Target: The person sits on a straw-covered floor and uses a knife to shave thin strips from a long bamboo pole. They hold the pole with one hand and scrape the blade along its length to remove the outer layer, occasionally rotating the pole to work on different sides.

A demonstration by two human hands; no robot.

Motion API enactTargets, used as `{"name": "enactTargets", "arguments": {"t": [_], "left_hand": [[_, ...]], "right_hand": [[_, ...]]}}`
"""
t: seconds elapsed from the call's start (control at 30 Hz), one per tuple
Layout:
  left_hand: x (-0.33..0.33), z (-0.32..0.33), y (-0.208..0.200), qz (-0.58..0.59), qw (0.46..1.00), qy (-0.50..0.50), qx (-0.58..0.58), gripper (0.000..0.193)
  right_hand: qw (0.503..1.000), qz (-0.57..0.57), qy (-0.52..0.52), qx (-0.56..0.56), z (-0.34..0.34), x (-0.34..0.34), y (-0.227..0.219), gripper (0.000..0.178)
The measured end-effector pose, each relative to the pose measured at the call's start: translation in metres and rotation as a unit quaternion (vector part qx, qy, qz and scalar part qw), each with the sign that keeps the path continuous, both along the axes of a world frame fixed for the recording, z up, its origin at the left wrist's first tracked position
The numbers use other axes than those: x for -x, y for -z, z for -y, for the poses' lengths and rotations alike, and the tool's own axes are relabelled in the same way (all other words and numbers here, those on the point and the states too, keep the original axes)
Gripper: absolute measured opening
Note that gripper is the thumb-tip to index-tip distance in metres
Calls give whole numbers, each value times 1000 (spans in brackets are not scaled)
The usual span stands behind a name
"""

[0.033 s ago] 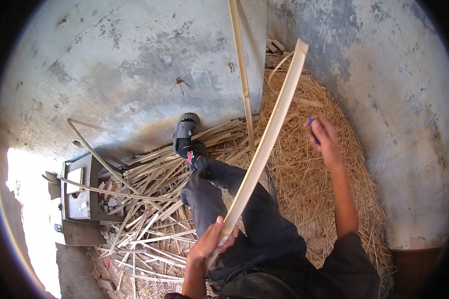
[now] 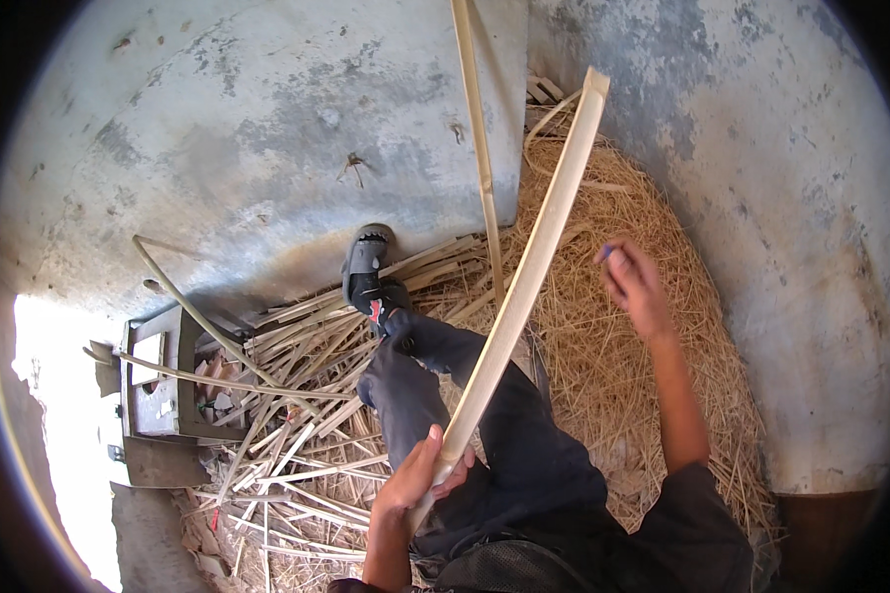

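My left hand [image 2: 425, 477] is wrapped round the lower part of a long, pale split bamboo strip [image 2: 524, 289]. The strip slants up and away to the right across my thighs, its far end in the air above the straw-like shavings. My right hand [image 2: 637, 287] is held apart from the strip, to its right, with the fingers curled. A small blue-purple thing [image 2: 606, 253] shows at its fingertips; most of it is hidden, so its kind cannot be told.
Thin shavings [image 2: 643, 395] heap up on the right. Split strips [image 2: 311, 435] litter the floor at left, beside a dark box-like case [image 2: 173, 381]. Another tall strip [image 2: 482, 148] leans by the worn grey wall [image 2: 267, 119]. My shoe [image 2: 368, 259] rests near that wall.
My right hand has shifted slightly left and turned, so less of the blue-purple thing shows. The strip's far end has risen a little. My left hand keeps its grip.
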State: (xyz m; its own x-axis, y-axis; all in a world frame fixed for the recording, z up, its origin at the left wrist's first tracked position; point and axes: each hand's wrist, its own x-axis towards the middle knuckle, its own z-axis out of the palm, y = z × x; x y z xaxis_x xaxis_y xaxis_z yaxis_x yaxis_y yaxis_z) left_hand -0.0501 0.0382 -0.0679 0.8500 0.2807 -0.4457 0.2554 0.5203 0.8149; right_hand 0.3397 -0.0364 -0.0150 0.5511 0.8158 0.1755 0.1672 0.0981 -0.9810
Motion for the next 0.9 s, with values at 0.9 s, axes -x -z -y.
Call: {"name": "enactTargets", "arguments": {"t": [0.9], "left_hand": [[-27,-11,-27,137,987,47,-64,53]], "right_hand": [[994,-42,33,-95,-3,105,-15,27]]}}
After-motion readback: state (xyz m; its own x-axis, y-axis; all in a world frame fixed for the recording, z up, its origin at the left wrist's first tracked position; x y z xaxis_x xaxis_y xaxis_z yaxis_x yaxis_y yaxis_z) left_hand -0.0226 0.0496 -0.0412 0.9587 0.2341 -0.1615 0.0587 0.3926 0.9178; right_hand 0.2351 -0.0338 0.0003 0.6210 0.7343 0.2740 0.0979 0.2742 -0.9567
